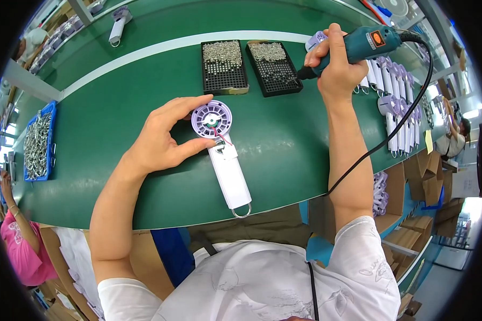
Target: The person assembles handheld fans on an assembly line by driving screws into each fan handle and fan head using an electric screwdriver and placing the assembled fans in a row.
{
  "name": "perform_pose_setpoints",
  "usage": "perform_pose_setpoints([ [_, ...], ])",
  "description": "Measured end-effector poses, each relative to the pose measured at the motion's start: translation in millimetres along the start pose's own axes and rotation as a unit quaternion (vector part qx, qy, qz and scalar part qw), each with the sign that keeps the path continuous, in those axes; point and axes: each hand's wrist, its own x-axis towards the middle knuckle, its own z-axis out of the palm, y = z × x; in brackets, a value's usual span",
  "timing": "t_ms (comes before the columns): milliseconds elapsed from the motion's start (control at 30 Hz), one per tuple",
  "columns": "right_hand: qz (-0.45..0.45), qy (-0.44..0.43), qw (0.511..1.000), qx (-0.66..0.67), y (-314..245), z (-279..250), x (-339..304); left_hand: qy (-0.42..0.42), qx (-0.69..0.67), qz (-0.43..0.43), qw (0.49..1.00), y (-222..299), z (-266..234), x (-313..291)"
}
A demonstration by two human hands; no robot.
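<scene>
My left hand (pixel 163 134) grips the round lilac head of a small handheld fan (pixel 231 176) between thumb and fingers. The fan lies on the green table, its white handle toward me and a metal loop at the handle's end. Its head faces up with the inside exposed, and a red wire runs down toward the handle. My right hand (pixel 340 67) is wrapped around a teal electric screwdriver (pixel 369 45), held sideways. The tool's dark nose points left, beside the right-hand black screw tray (pixel 277 85). Another black screw tray (pixel 225 83) stands left of it.
A blue basket of metal loops (pixel 52 152) stands at the left edge. Several white-and-lilac fans (pixel 399 120) lie in rows on the right. The screwdriver's black cord (pixel 383 144) hangs across my right forearm. Another fan (pixel 118 29) rests beyond the white strip. Co-workers sit at both sides.
</scene>
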Motion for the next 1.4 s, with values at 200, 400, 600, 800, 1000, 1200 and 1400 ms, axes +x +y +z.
perform_pose_setpoints([
  [200,0.002,-0.005,1.000,0.000,2,1,0,-0.001,-0.001,-0.001,1.000,-1,0,0],
  [400,-0.003,-0.038,0.999,-0.039,2,12,5,0.002,0.005,-0.001,1.000,0,-2,1],
  [600,0.022,-0.016,0.998,-0.051,1,15,6,0.003,-0.016,0.000,1.000,-4,0,1],
  [800,0.018,0.022,0.999,0.038,-16,15,3,0.002,-0.025,-0.025,0.999,-2,1,-2],
  [1000,0.002,-0.048,0.985,0.167,-56,50,-9,0.038,-0.012,0.006,0.999,-1,12,-1],
  [1200,0.033,-0.131,0.966,0.218,-70,93,-35,0.037,-0.011,-0.029,0.999,-5,16,0],
  [1400,0.028,-0.173,0.969,0.173,-60,105,-48,0.017,-0.012,-0.057,0.998,-1,13,3],
])
